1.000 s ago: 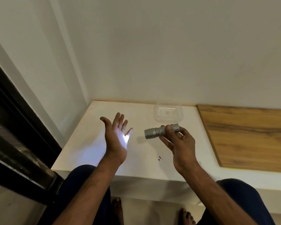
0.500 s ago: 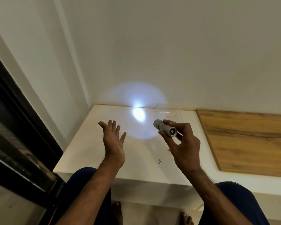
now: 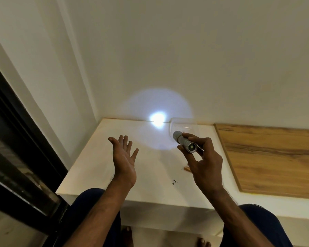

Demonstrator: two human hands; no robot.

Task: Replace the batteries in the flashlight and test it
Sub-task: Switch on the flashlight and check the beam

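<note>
Head view: flashlight [image 3: 185,142] lit, held above counter [image 3: 100,166] near its back edge, aimed at wall [image 3: 185,59]
Right hand [image 3: 205,157]: thumb and fingertips pinch tail end
Left hand [image 3: 124,157]: spread, palm up, empty
Flashlight barrel: rigid, smooth metal, probably light; a mid-barrel grip looks safest

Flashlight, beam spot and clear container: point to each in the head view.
flashlight [image 3: 183,141], head view, on its grey barrel.
beam spot [image 3: 157,118], head view, on its bright centre.
clear container [image 3: 185,124], head view, on its front wall.
</note>
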